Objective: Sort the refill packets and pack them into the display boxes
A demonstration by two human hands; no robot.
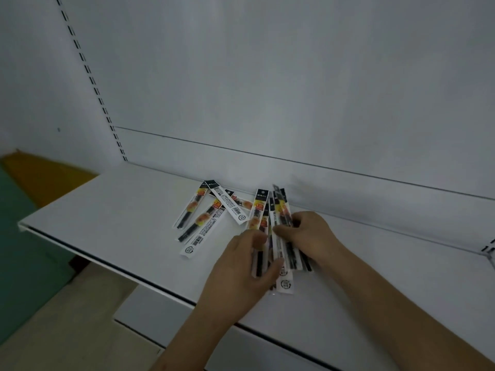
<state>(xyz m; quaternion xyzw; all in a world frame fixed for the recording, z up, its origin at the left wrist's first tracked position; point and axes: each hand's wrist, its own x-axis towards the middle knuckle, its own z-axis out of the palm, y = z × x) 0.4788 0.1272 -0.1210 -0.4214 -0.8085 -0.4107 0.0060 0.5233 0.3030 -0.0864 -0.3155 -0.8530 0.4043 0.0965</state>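
Long, narrow refill packets lie on a white shelf. A fanned bundle of packets stands between my hands, its black tops pointing towards the back panel. My left hand grips the bundle's lower left side. My right hand pinches its right side. To the left, several loose packets lie crossed over each other on the shelf; some show orange print, others their white barcode backs. No display box is in view.
The shelf's front edge runs diagonally from the left to the lower middle. A second white shelf sits below it. A slotted upright stands at the back left. Green and orange floor mats lie at far left.
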